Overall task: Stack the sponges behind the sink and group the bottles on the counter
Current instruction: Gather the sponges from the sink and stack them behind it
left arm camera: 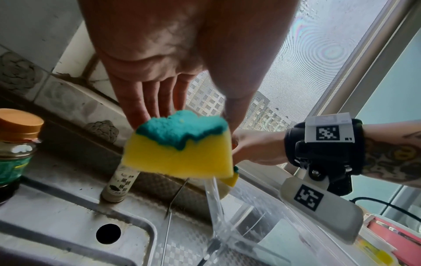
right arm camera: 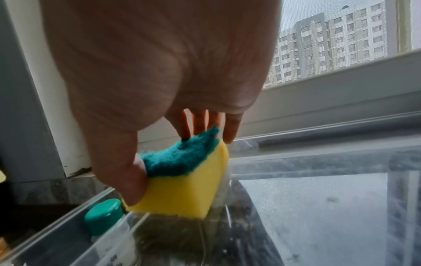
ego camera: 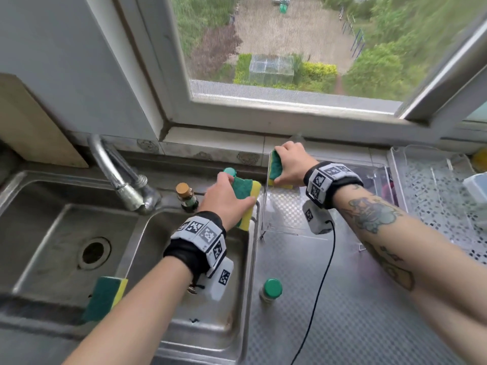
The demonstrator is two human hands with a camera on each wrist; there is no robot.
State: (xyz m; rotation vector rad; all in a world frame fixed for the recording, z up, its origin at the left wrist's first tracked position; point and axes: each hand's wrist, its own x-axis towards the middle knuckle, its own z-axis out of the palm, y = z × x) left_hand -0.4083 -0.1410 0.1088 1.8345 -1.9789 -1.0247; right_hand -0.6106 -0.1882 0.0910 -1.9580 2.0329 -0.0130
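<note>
Behind the sink (ego camera: 66, 219), both hands' fingers (left arm camera: 145, 100) clamp sponges (ego camera: 246, 191) (bottles (ego camera: 186, 197) nearby).

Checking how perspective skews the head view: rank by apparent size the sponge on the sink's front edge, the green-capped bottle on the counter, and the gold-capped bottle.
1. Sponge, nearest the camera.
2. Green-capped bottle.
3. Gold-capped bottle; close to the green-capped one, so unsure.

Head view high above sink (ego camera: 66, 233), facing down; wrist views close under each palm (shared: window side).

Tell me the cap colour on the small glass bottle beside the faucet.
Golden-orange cap on the small glass bottle, clearest in the left wrist view.
</note>
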